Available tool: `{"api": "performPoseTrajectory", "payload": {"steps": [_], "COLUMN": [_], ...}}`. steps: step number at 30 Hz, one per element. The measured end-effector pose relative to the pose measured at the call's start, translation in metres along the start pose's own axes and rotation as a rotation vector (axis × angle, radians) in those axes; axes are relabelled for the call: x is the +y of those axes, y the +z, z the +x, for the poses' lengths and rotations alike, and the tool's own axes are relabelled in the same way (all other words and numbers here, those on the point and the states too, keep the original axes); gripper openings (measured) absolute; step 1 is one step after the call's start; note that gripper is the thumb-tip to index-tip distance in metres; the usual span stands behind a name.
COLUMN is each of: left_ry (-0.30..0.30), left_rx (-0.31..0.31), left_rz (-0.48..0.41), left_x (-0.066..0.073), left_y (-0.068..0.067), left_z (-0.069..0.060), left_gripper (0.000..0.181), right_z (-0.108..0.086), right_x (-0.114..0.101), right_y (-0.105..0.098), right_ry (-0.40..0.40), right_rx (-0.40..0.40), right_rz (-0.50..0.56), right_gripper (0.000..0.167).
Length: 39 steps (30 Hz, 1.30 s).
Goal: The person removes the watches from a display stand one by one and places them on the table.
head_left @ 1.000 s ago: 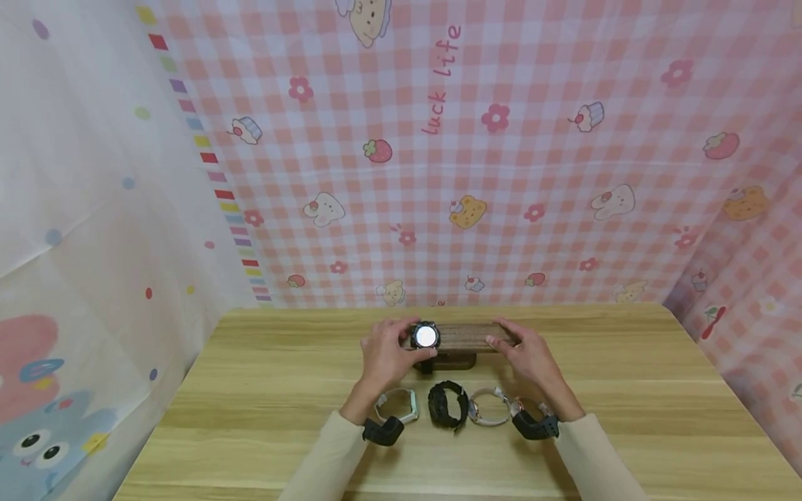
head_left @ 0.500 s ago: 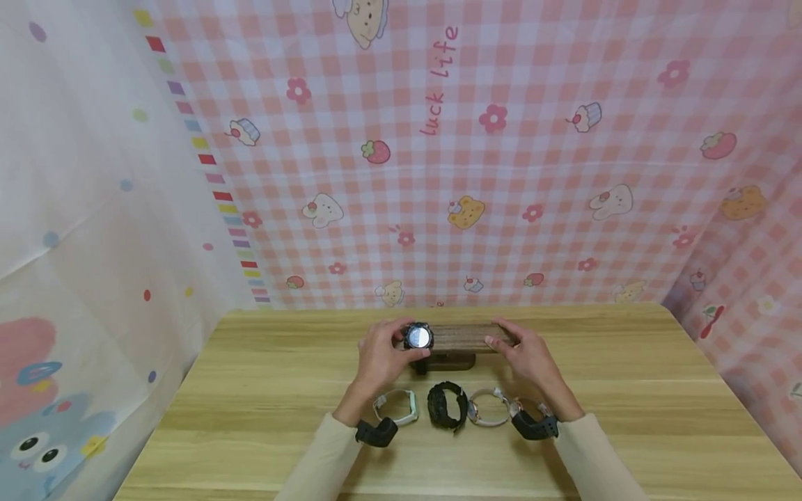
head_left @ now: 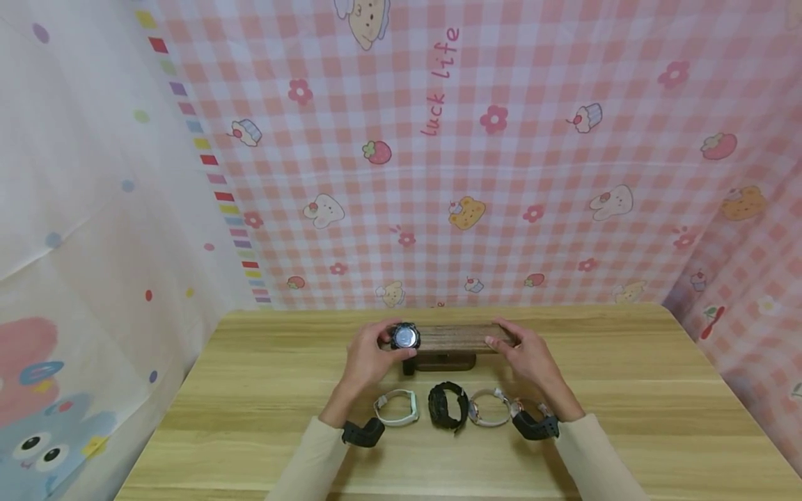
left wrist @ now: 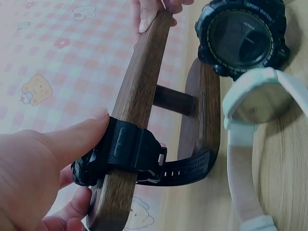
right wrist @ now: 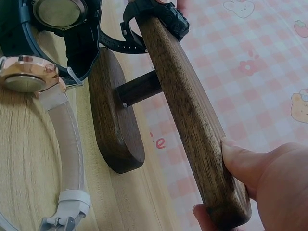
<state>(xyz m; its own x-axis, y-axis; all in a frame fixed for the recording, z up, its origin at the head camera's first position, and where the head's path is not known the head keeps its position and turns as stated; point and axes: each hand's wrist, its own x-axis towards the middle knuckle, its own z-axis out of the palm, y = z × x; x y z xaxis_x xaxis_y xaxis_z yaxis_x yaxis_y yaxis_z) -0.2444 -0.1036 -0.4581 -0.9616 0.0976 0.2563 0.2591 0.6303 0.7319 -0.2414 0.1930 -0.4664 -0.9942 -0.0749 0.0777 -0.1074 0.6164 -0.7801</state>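
A black sport watch [head_left: 406,337] is strapped round the left end of a dark wooden watch stand's bar [head_left: 457,339]. My left hand [head_left: 367,353] grips that watch, thumb on the near side and fingers behind. In the left wrist view the watch's black strap [left wrist: 126,144] wraps the bar, its loose tail hanging toward the base [left wrist: 199,115]. The bar's right end is held by my right hand [head_left: 528,353], thumb in front, as the right wrist view also shows with the thumb [right wrist: 245,161] on the wood.
In front of the stand several watches lie in a row on the wooden table [head_left: 250,390]: a white one [head_left: 410,407], a black one [head_left: 447,406], and one with a pale strap [head_left: 490,408]. Another [head_left: 526,406] sits partly behind the right wrist's camera. A pink checked cloth [head_left: 401,174] hangs behind.
My left hand has slid the black watch leftward along the bar toward its left end. The right hand has stayed on the bar's right end.
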Motion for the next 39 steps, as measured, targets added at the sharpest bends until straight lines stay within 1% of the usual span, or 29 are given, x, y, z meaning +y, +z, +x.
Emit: {"api": "performPoseTrajectory", "payload": {"steps": [5,11,15,20,28,34,39], "left_ry": [-0.002,-0.04,-0.046,-0.046,-0.045,-0.075,-0.088], "left_rx": [-0.012,-0.037,-0.045,-0.046,-0.044,-0.044,-0.039], "left_rz": [-0.006,-0.05,-0.081,-0.113,-0.141,-0.156,-0.147], "left_x": [-0.005,-0.01,-0.016,-0.022,-0.029,-0.03,-0.034], "left_y": [-0.005,-0.012,-0.015,-0.019,-0.023,-0.028,-0.031], "left_z": [0.0,-0.001,-0.002,-0.003,-0.003,-0.005,-0.007], "left_gripper": [0.062,0.062,0.061,0.06,0.059,0.059,0.057], "right_z": [0.001,0.001,0.001,0.001,0.001,0.001,0.001], "right_x": [0.001,0.001,0.002,0.001,0.001,0.002,0.002], "right_y": [0.0,0.0,-0.001,-0.001,-0.001,-0.001,-0.001], "right_ry": [0.003,0.007,0.008,0.001,-0.008,-0.022,-0.029], "right_rx": [0.0,-0.006,-0.007,-0.005,-0.006,-0.003,-0.001], "right_rz": [-0.013,-0.027,-0.036,-0.036,-0.033,-0.033,-0.035], "right_gripper": [0.053,0.053,0.053,0.053,0.053,0.053,0.053]}}
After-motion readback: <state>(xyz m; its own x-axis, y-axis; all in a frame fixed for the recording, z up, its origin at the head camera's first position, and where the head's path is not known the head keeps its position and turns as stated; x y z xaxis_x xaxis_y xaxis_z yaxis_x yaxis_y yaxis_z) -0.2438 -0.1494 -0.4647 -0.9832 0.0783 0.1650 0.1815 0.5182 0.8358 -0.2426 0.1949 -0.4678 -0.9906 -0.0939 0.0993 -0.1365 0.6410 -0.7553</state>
